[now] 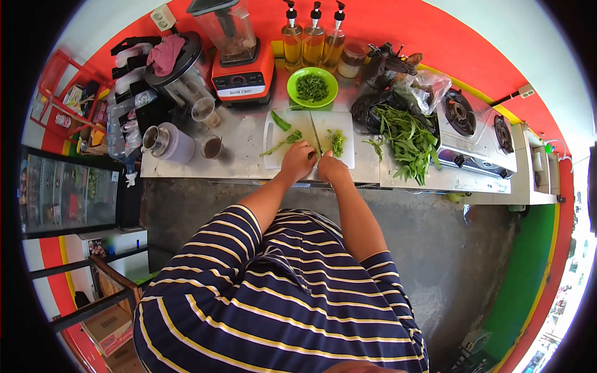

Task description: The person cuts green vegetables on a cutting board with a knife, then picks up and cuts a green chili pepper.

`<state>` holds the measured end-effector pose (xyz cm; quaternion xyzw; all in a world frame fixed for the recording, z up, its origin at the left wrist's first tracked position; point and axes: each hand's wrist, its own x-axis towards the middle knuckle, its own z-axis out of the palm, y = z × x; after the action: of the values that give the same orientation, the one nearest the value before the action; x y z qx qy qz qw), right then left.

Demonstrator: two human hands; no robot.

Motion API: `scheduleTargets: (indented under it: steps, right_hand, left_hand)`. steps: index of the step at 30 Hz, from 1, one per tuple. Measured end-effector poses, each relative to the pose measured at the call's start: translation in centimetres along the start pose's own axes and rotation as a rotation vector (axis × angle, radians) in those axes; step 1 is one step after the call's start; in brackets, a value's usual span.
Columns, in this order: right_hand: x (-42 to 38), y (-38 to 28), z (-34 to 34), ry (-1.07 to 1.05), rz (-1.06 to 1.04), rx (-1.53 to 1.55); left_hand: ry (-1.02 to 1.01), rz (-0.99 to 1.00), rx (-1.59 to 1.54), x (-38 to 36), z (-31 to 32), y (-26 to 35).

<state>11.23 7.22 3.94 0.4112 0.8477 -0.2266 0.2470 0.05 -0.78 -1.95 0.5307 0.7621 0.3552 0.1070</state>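
Observation:
A white cutting board [271,163] lies on the metal counter in front of me. My right hand [333,169] is closed around the handle of a knife [315,132], whose blade points away from me across the board. Left of the blade, my left hand [299,161] has its fingers curled down on leafy green stems [285,144]. Chopped greens [336,142] are heaped to the right of the blade. One loose green leaf [280,121] rests near the board's upper left. Behind the board stands a lime-green bowl [291,89] holding finely cut greens.
A pile of leafy greens [410,140] spills from a black bag on the right, beside a gas stove [476,143]. At the back are a red blender [242,76] and several pump bottles [313,43]. A glass of dark liquid [213,148] and a flask [168,143] stand left.

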Motion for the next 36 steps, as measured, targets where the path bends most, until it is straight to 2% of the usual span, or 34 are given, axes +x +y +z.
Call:
scheduleTargets:
  steps: [3,5,8,12,15,22,27,30,34,36]
  right_hand:
    - [-0.3,0.0,0.6,-0.088,-0.011,-0.061]
    - [-1.1,-0.2,2.8,0.083,0.03,0.079]
    - [-1.4,-0.5,2.8,0.089,0.003,0.144]
    - [-1.0,-0.1,2.1,0.151,-0.067,0.08]
    - [-1.5,0.3,2.0,0.094,-0.076,0.057]
    - [-0.3,-0.1,3.9,0.153,-0.101,0.112]
    - [-0.3,0.9,3.2,0.207,-0.225,0.081]
    - [-0.8,1.7,3.9,0.136,-0.209,0.234]
    - [-0.2,1.6,4.0,0.163,-0.228,0.246]
    - [0.4,1.5,3.0,0.086,-0.208,0.192]
  left_hand:
    - [0.006,0.059,-0.063,0.1,-0.2,-0.4]
    - [0.049,0.17,0.014,-0.3,-0.3,-0.1]
    - [0.048,0.217,0.161,-0.6,0.5,-0.5]
    - [-0.016,0.175,0.323,-0.8,0.2,0.4]
    - [-0.061,0.125,0.405,-0.8,0.2,1.1]
    - [-0.109,0.054,0.426,-0.5,0.4,0.7]
    - [-0.08,0.054,0.399,-0.5,0.1,0.8]
    - [-0.119,0.01,0.41,-0.6,0.1,0.9]
    - [-0.091,0.0,0.406,-0.6,0.3,0.7]
    - [-0.115,-0.009,0.437,-0.6,-0.1,1.1]
